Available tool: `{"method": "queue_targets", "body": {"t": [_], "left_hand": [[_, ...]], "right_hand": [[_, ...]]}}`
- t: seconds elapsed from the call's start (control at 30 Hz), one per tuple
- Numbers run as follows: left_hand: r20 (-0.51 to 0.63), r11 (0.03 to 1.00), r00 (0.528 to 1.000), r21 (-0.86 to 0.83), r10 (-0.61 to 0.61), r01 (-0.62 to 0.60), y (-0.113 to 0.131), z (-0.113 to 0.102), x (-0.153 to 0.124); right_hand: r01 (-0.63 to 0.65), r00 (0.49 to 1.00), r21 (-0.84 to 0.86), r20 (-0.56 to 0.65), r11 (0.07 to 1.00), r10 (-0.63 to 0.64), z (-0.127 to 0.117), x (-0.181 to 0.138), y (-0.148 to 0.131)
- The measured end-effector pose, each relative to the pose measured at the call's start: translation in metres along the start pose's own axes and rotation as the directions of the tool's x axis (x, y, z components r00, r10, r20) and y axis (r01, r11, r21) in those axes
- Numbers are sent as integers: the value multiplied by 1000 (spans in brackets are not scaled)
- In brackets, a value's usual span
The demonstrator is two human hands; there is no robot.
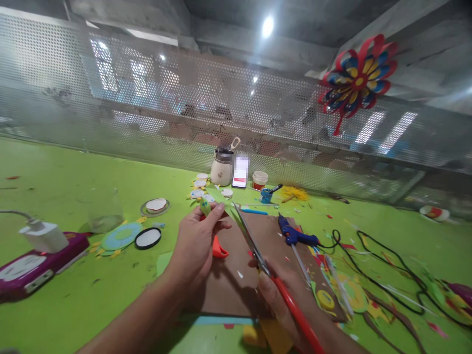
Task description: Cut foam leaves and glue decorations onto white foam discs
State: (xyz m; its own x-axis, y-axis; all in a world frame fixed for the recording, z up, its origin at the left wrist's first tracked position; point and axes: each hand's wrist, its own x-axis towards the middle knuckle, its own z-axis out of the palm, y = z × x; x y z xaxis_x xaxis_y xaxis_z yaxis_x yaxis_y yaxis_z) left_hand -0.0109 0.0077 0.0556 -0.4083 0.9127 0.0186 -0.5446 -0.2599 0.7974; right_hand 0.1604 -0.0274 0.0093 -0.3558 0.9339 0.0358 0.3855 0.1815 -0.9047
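My left hand [195, 246] is raised over a brown card sheet [236, 275] and pinches a small green paper piece [205, 206] between thumb and fingers. An orange paper loop [220, 248] shows just under that hand. My right hand [280, 300] grips red-handled scissors [258, 255], their blades parted and pointing up toward the green piece, the tip a little to its right.
A blue glue gun [295, 237] with a black cord [383, 275] lies right of the card. Paper circles [120, 237], a round lid [148, 238], a white charger [44, 236] and a purple case [33, 268] sit left. A jar [221, 167], a phone [240, 172] and small cups stand by the mesh wall.
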Motion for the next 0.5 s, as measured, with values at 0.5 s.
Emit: {"method": "queue_targets", "body": {"t": [0.5], "left_hand": [[-5, 999, 999, -7, -41, 41, 1, -4, 3]], "right_hand": [[49, 999, 15, 18, 999, -50, -3, -3, -3]]}}
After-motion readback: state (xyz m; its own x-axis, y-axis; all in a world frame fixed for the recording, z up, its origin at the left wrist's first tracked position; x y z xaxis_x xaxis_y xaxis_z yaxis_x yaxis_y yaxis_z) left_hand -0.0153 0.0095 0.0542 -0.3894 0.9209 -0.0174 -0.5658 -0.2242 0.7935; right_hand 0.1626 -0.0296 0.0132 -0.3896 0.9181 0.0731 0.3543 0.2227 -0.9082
